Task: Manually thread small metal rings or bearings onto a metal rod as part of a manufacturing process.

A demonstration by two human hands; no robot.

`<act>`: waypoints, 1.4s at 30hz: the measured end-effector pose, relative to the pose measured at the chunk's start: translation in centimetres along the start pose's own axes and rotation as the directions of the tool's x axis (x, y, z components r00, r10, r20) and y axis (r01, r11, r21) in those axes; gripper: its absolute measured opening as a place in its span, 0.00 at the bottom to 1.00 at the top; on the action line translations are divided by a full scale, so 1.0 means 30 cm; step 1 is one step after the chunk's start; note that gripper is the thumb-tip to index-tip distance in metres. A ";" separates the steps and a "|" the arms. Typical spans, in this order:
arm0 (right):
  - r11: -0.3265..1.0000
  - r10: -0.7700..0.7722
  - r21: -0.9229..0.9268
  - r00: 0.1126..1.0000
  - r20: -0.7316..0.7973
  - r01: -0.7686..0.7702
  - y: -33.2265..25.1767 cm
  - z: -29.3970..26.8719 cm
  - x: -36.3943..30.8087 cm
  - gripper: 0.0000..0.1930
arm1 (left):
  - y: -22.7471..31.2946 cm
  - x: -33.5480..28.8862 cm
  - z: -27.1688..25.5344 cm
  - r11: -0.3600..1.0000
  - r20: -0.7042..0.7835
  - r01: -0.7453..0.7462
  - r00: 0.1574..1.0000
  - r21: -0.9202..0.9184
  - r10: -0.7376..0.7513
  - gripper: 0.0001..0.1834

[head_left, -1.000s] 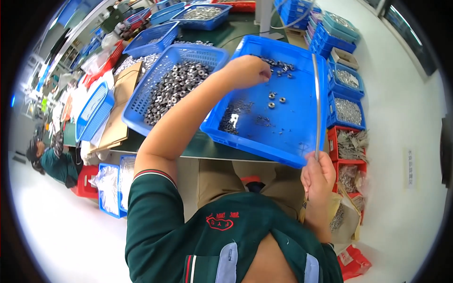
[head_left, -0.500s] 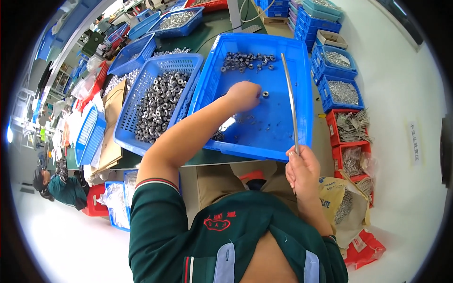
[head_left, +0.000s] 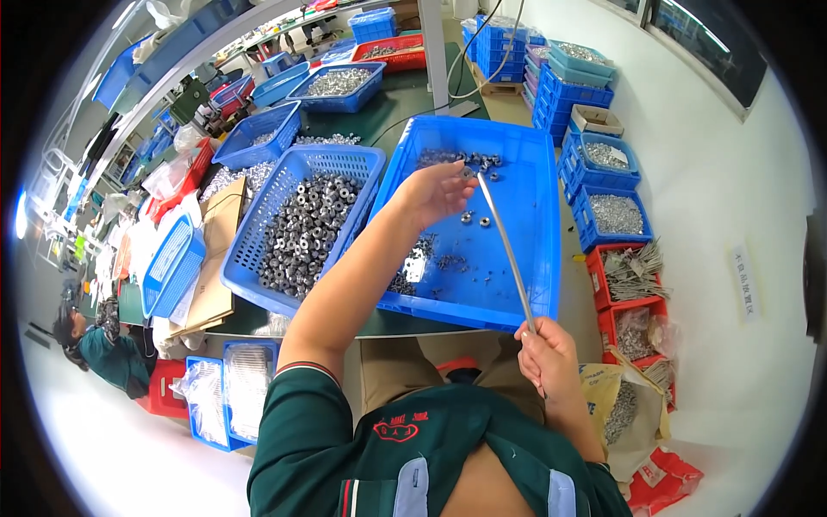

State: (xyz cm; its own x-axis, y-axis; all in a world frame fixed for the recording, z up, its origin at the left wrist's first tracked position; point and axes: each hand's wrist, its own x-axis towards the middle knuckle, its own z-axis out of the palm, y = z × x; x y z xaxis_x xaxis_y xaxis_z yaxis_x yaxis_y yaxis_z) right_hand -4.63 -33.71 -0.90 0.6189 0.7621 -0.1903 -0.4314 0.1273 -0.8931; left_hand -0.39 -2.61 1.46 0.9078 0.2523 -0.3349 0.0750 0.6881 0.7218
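Note:
My right hand (head_left: 549, 355) is closed around the lower end of a thin metal rod (head_left: 508, 241), which slants up and to the left over a blue plastic tray (head_left: 521, 202). Close to the rod's upper tip, my left hand (head_left: 438, 191) pinches a small ring-shaped metal nut (head_left: 468, 172) between thumb and fingertips, the other fingers loosely curled. Below it two loose nuts (head_left: 485, 221) lie on the tray floor. More nuts (head_left: 487, 161) sit along the tray's far side, and dark small bits are scattered near its left front.
Left of the tray stands a blue perforated basket (head_left: 234, 269) full of similar nuts. Cardboard (head_left: 215, 250) and further baskets lie beyond it. Stacked blue bins (head_left: 616, 215) and red bins (head_left: 603, 293) with metal parts line the right wall. A person (head_left: 116, 349) is at far left.
My left hand has lifted from the tray floor and moved up to the rod's tip, with a nut in its fingers. The rod now tilts further left. The whole view has shifted.

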 end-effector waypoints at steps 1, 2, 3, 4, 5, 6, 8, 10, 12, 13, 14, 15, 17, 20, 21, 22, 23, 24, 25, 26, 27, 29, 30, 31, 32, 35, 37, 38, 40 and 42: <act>1.000 0.011 -0.007 1.000 0.019 -0.011 -0.002 0.002 -0.008 0.06 | 0.000 -0.003 0.006 1.000 0.004 -0.001 1.000 -0.002 0.001 0.12; 1.000 0.024 -0.015 0.999 0.037 -0.023 -0.004 0.003 -0.012 0.06 | 0.000 -0.006 0.011 1.000 0.017 -0.014 1.000 0.010 0.014 0.12; 1.000 0.023 -0.018 0.999 0.034 -0.022 -0.006 0.007 -0.013 0.06 | -0.003 -0.007 0.014 0.999 0.031 -0.027 0.999 0.022 0.026 0.13; 1.000 0.027 -0.014 0.999 0.024 -0.026 -0.006 0.013 -0.011 0.06 | -0.005 -0.008 0.015 0.999 0.036 -0.026 0.999 0.020 0.025 0.13; 0.999 0.031 -0.010 0.999 0.014 -0.031 -0.007 0.015 -0.010 0.06 | -0.008 -0.009 0.013 0.999 0.055 -0.044 0.998 0.023 0.042 0.14; 1.000 0.029 -0.012 1.000 0.010 -0.029 -0.009 0.015 -0.007 0.06 | -0.009 -0.009 0.011 0.998 0.075 -0.061 0.995 0.025 0.059 0.15; 0.999 0.031 -0.021 0.999 0.008 -0.031 -0.015 0.015 0.002 0.06 | -0.010 -0.006 0.002 0.997 0.125 -0.070 0.990 0.042 0.064 0.15; 0.999 0.029 -0.026 1.000 0.006 -0.028 -0.020 0.010 0.005 0.06 | -0.010 -0.003 -0.006 0.995 0.171 -0.079 0.983 0.059 0.068 0.15; 0.999 0.028 -0.030 1.000 0.004 -0.028 -0.027 0.011 0.003 0.06 | -0.008 -0.001 -0.015 0.989 0.240 -0.132 0.964 0.065 0.113 0.14; 0.997 0.032 -0.068 0.999 -0.002 -0.032 -0.033 0.014 0.002 0.07 | -0.006 0.002 -0.022 0.989 0.239 -0.131 0.964 0.064 0.112 0.14; 0.994 0.035 -0.105 0.999 -0.009 -0.036 -0.038 0.017 0.001 0.07 | -0.002 0.003 -0.030 0.990 0.237 -0.113 0.967 0.084 0.090 0.14; 0.994 0.037 -0.105 0.999 -0.010 -0.038 -0.043 0.020 -0.001 0.07 | 0.001 0.004 -0.037 0.990 0.235 -0.094 0.970 0.104 0.068 0.14; 0.984 0.041 -0.172 0.999 -0.026 -0.045 -0.052 0.023 -0.010 0.07 | 0.007 -0.006 -0.023 0.990 0.242 -0.101 0.967 0.095 0.075 0.12; 0.979 0.048 -0.200 0.999 0.016 -0.044 -0.059 0.022 -0.015 0.08 | 0.012 -0.018 -0.020 0.989 0.257 -0.105 0.963 0.099 0.077 0.11; 0.979 0.050 -0.198 0.999 0.013 -0.046 -0.064 0.027 -0.017 0.08 | 0.012 -0.021 -0.021 0.988 0.264 -0.104 0.962 0.111 0.072 0.11; 0.981 0.061 -0.188 0.998 0.008 -0.058 -0.072 0.029 -0.015 0.08 | 0.009 -0.022 -0.018 0.989 0.264 -0.101 0.962 0.111 0.068 0.11; 0.982 0.072 -0.177 0.997 0.003 -0.071 -0.078 0.030 -0.011 0.08 | 0.002 -0.026 -0.013 0.983 0.308 -0.092 0.951 0.160 0.039 0.11; 0.982 0.074 -0.173 0.997 0.000 -0.073 -0.074 0.029 -0.002 0.08 | -0.009 -0.031 -0.006 0.974 0.349 -0.084 0.937 0.209 0.006 0.11; 0.983 0.044 -0.178 0.999 -0.008 -0.044 -0.062 0.030 0.009 0.08 | -0.030 -0.043 0.014 0.972 0.337 -0.052 0.941 0.230 -0.029 0.12; 0.983 0.014 -0.183 1.000 -0.016 -0.017 -0.055 0.033 0.020 0.08 | -0.046 -0.048 0.031 0.965 0.359 -0.022 0.930 0.260 -0.075 0.12; 0.984 0.019 -0.176 1.000 -0.024 -0.023 -0.057 0.038 0.031 0.08 | -0.060 -0.052 0.046 0.957 0.378 0.007 0.918 0.290 -0.122 0.12; 0.984 0.013 -0.174 0.999 -0.043 -0.020 -0.068 0.047 0.046 0.08 | -0.079 -0.067 0.070 0.949 0.381 0.039 0.910 0.314 -0.163 0.13; 0.984 0.001 -0.180 1.000 -0.031 -0.007 -0.059 0.042 0.054 0.10 | -0.086 -0.066 0.075 0.916 0.431 0.025 0.877 0.400 -0.212 0.14; 0.985 0.011 -0.173 0.999 -0.037 -0.017 -0.058 0.046 0.058 0.10 | -0.089 -0.068 0.078 0.878 0.474 0.001 0.842 0.479 -0.259 0.15; 0.985 -0.013 -0.171 0.999 -0.047 0.004 -0.058 0.055 0.059 0.13 | -0.087 -0.077 0.082 0.857 0.505 -0.002 0.809 0.515 -0.302 0.17; 0.986 -0.040 -0.167 0.997 -0.066 0.028 -0.063 0.055 0.055 0.18 | -0.068 -0.067 0.074 0.777 0.527 -0.069 0.772 0.626 -0.356 0.16; 0.987 -0.051 -0.157 0.994 -0.098 0.036 -0.055 0.039 0.047 0.22 | -0.053 -0.038 0.064 0.656 0.425 -0.188 0.877 0.731 -0.223 0.15; 0.987 -0.048 -0.155 0.995 -0.089 0.033 -0.049 0.039 0.043 0.22 | -0.043 -0.020 0.048 0.569 0.320 -0.224 0.944 0.792 -0.074 0.14; 0.990 -0.045 -0.141 0.994 -0.100 0.030 -0.039 0.037 0.034 0.22 | -0.066 0.069 -0.045 0.242 0.292 -0.364 0.912 0.899 0.288 0.12; 0.986 -0.083 -0.155 0.993 -0.081 0.069 -0.008 0.025 0.030 0.22 | -0.077 0.087 -0.081 0.086 0.286 -0.340 0.883 0.937 0.373 0.11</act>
State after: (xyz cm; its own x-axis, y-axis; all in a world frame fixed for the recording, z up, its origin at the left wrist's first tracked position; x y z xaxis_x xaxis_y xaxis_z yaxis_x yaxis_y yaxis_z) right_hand -4.47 -32.58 -0.53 0.7036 0.6949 -0.1483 -0.2808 0.0802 -0.9564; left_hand 0.80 -1.90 -2.56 0.9472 0.2852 0.1469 0.0845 -0.6636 0.7433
